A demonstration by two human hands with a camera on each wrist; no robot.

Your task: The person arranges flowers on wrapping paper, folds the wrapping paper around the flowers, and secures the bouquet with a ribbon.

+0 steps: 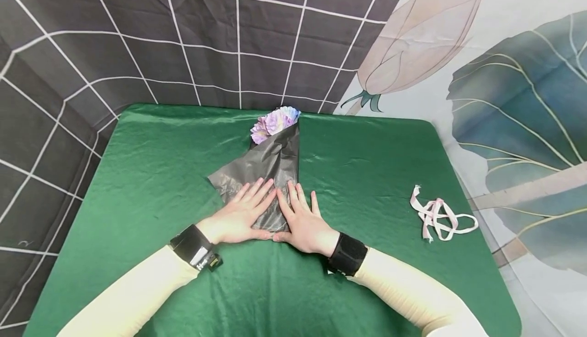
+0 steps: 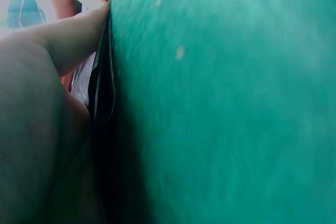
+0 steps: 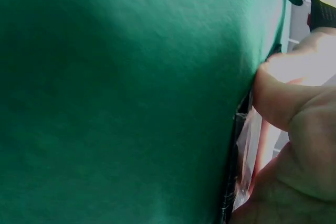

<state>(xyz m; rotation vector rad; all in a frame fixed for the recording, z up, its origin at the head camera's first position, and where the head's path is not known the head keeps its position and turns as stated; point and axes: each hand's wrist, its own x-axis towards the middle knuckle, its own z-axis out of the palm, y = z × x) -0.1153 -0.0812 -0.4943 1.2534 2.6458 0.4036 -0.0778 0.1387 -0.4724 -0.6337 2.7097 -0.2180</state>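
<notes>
Purple and blue flowers (image 1: 276, 123) poke out of the top of a black wrapping sheet (image 1: 270, 161), which is folded into a cone on the table. My left hand (image 1: 243, 214) lies flat on the lower left of the sheet with its fingers stretched out. Beside it, my right hand (image 1: 307, 221) presses on the lower right part, fingers spread. The two thumbs meet near the sheet's bottom edge. In the left wrist view the left thumb (image 2: 79, 38) rests at the sheet's edge; the right thumb (image 3: 283, 98) does likewise in the right wrist view. The flower stems are hidden.
A pale pink ribbon (image 1: 437, 217) lies in loose loops on the right side of the green-covered table (image 1: 367, 174). Behind the table hangs a dark cloth with a white grid (image 1: 206, 26). A leaf-patterned cloth (image 1: 518, 97) hangs at the right.
</notes>
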